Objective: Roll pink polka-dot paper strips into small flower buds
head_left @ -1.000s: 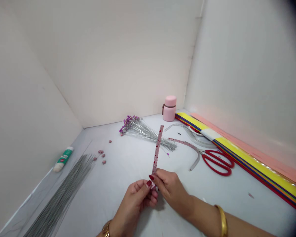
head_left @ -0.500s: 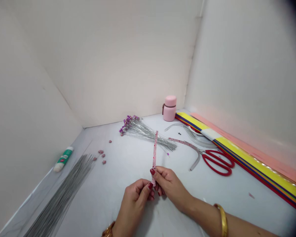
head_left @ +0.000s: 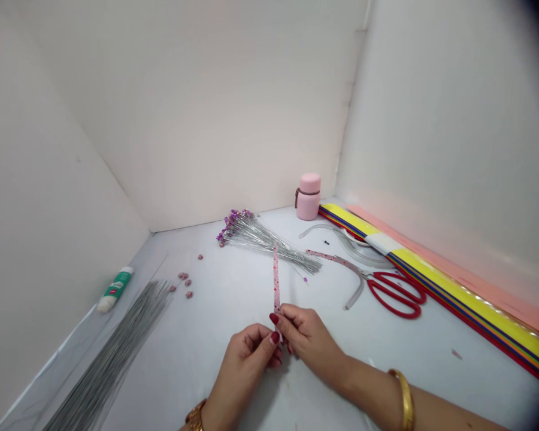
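A narrow pink paper strip (head_left: 276, 278) with red specks stands upright from my fingers near the middle of the table. My left hand (head_left: 254, 353) pinches its lower end between thumb and fingers. Just above, my right hand (head_left: 308, 335) grips the same strip, its thumb lying across it. The two hands touch or nearly touch, and the strip's bottom end is mostly hidden by fingers. Behind the strip lies a bundle of silvery wire stems (head_left: 269, 239) tipped with small purple and pink pieces. Small folded pink stars (head_left: 184, 276) are scattered to the left.
Grey wires (head_left: 112, 353) and a glue stick (head_left: 115, 290) lie at left. On the right are red-handled scissors (head_left: 395, 293), a curved strip bundle (head_left: 353, 269) and long coloured paper strips (head_left: 440, 275). A pink bottle (head_left: 308, 197) stands at the back, near the walls.
The strip's upper end has shifted left and slightly down, and the strip now tilts a little left. My right thumb has moved slightly left and down along it.
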{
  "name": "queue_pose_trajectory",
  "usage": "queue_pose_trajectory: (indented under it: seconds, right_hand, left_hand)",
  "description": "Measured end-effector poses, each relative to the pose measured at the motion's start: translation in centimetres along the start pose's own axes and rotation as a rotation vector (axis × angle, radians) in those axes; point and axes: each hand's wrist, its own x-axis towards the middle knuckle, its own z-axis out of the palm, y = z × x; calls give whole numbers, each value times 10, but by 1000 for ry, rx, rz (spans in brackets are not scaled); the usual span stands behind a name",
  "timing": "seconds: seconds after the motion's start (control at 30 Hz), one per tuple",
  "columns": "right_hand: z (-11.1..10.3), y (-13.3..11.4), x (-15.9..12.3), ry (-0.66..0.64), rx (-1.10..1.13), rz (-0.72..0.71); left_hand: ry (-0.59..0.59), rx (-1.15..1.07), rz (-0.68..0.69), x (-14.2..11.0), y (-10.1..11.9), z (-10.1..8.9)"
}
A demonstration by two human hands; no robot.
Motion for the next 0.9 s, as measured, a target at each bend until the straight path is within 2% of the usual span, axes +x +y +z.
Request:
queue_pose_trajectory:
  seconds: [0.2, 0.3, 0.4, 0.53, 0.7, 0.9]
  right_hand:
    - [1, 2, 1, -8, 43, 21]
    - [-1, 1, 1, 27, 37, 25]
    - [-4, -1, 0, 113, -52, -109]
    - [-7, -1, -1, -2, -231, -365]
    - [-8, -1, -1, -15, -293, -370]
    - [-5, -6, -3, -79, -275, -366]
  left_hand:
    - [-35, -9, 2, 1, 2, 1]
    - [0, -34, -5, 2, 0, 0]
    - [78, -87, -11, 3, -1, -2]
    - [78, -122, 42, 2, 0, -2]
    - [106, -44, 83, 0, 1, -2]
    - [231, 210, 186, -4, -3, -7]
